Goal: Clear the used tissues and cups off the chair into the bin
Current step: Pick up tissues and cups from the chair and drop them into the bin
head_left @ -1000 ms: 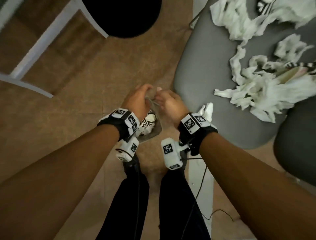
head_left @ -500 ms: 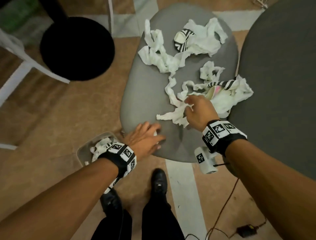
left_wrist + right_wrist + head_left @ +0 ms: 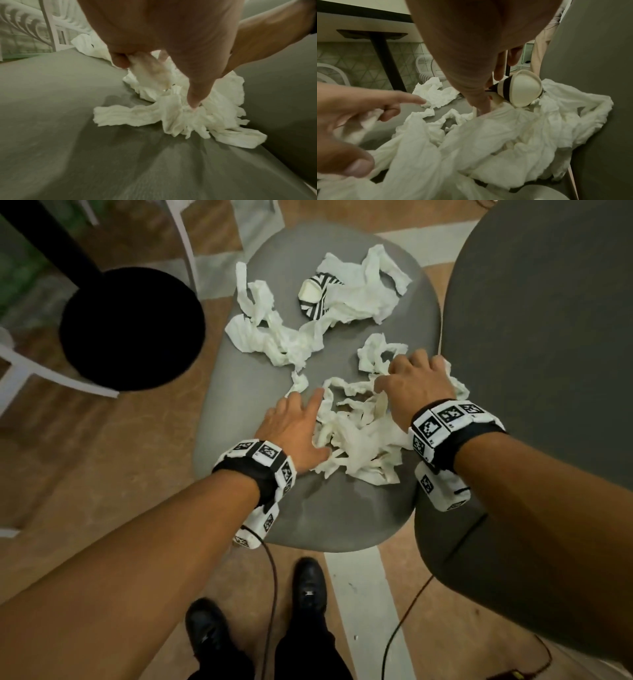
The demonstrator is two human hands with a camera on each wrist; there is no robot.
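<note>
Crumpled white tissues lie all over the grey chair seat (image 3: 239,419). Between my hands is a near pile of tissues (image 3: 359,443). My left hand (image 3: 308,412) grips a wad of that pile (image 3: 150,73), its thumb (image 3: 193,101) pressed into the paper and its index finger stretched out. My right hand (image 3: 404,378) curls over a crushed striped cup (image 3: 522,89) bedded in tissues at the seat's right edge, thumb and fingers closing at its base. A second striped cup (image 3: 318,294) lies among tissues (image 3: 274,337) at the far side. The bin is out of view.
A second grey chair (image 3: 548,337) stands close on the right. A black round table base (image 3: 132,326) and a white chair frame (image 3: 20,371) are on the left. A cable (image 3: 270,594) runs over the floor by my shoes (image 3: 310,580).
Both hands left the bin on the floor and came up to the chair. My left hand has moved into the near tissue pile and taken hold; my right hand has shifted farther, onto the cup.
</note>
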